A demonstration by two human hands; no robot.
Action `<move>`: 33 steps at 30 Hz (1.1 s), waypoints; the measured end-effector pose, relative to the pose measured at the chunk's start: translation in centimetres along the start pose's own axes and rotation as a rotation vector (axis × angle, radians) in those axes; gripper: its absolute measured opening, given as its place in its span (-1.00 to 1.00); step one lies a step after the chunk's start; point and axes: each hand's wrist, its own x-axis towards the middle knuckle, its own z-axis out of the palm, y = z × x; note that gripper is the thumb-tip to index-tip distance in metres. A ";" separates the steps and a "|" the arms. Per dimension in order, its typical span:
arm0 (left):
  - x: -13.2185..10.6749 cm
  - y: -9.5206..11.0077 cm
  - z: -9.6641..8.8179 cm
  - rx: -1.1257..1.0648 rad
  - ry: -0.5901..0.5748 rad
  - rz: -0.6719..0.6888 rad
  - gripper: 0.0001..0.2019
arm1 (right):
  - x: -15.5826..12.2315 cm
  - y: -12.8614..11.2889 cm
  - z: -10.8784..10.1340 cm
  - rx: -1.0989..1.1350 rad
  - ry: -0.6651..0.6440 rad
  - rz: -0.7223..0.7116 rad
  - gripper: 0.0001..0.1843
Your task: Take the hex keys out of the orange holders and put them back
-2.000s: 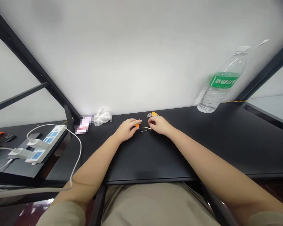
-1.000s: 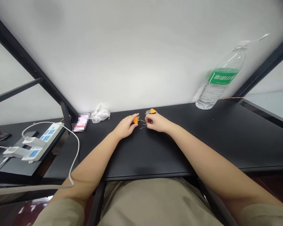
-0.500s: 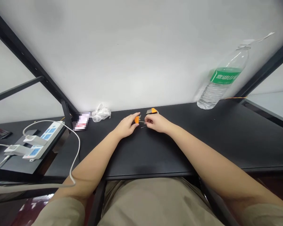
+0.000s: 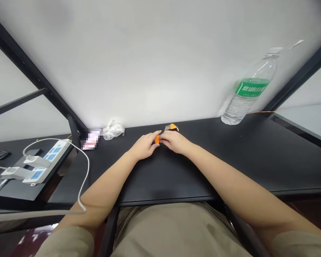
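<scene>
My left hand [image 4: 145, 145] grips an orange hex key holder [image 4: 157, 139] between thumb and fingers, above the middle of the black table. My right hand [image 4: 176, 142] is closed against the holder's right side. Its fingers pinch a thin metal hex key, now mostly hidden behind them. Below the fingertips a thin dark rod shows, perhaps another key on the table. Just beyond my right hand lies a second orange holder [image 4: 173, 126] with several metal hex keys in it.
A water bottle [image 4: 239, 103] with a green label stands at the back right by the wall. Back left are a crumpled plastic bag [image 4: 113, 130] and a blurred packet [image 4: 92, 138]. A power strip [image 4: 49, 160] with plugs sits left; its white cable [image 4: 88, 167] loops near my left forearm.
My right hand has moved left and now meets the orange holder in my left hand. The metal keys that showed between the hands are now mostly covered. The view has shifted slightly.
</scene>
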 end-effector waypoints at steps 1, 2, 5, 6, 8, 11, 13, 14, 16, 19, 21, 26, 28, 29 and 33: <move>0.0 -0.1 0.0 -0.008 0.005 -0.013 -0.42 | 0.0 0.0 0.0 0.042 0.011 0.020 -0.86; -0.1 -0.2 0.0 -0.015 0.015 -0.030 -0.42 | 0.0 0.1 0.1 0.081 0.027 0.050 -0.90; -0.3 -0.8 -0.2 -0.031 0.048 -0.075 -0.42 | -0.1 0.5 0.0 0.134 0.065 0.137 -0.91; -0.3 -0.9 -0.2 -0.033 0.051 -0.080 -0.42 | -0.1 0.7 0.0 0.135 0.064 0.147 -0.90; -0.3 -0.9 -0.2 -0.032 0.044 -0.078 -0.42 | -0.1 0.8 0.2 0.147 0.053 0.146 -0.88; -0.2 -0.5 -0.1 -0.035 0.019 -0.064 -0.41 | -0.1 0.6 0.5 0.176 0.037 0.129 -0.86; -0.1 -0.4 0.0 -0.033 0.011 -0.055 -0.41 | 0.0 0.4 0.6 0.152 0.029 0.102 -0.86; -0.1 -0.4 0.0 -0.030 0.008 -0.056 -0.41 | 0.0 0.4 0.5 0.126 0.029 0.096 -0.86; -0.2 -0.6 0.0 -0.021 -0.002 -0.067 -0.41 | 0.0 0.7 0.2 0.047 0.023 0.143 -0.84; -0.3 -1.3 0.1 0.001 -0.015 -0.091 -0.41 | -0.2 1.8 -0.4 -0.084 -0.057 0.305 -0.84; -0.3 -1.6 0.1 0.013 -0.019 -0.096 -0.42 | -0.2 2.5 -0.7 -0.117 -0.123 0.364 -0.85; -0.3 -1.7 0.2 0.037 -0.023 -0.088 -0.42 | 0.0 2.9 -0.8 -0.158 -0.228 0.409 -0.91; -0.3 -1.7 0.3 0.050 -0.024 -0.086 -0.42 | 0.0 2.5 -0.8 -0.195 -0.261 0.436 -0.93; -0.3 -1.7 0.3 0.053 -0.024 -0.084 -0.42 | 0.0 2.3 -0.7 -0.215 -0.274 0.451 -0.94; -0.3 -1.6 0.2 0.056 -0.016 -0.076 -0.41 | 0.1 1.4 -0.7 -0.279 -0.294 0.477 -0.90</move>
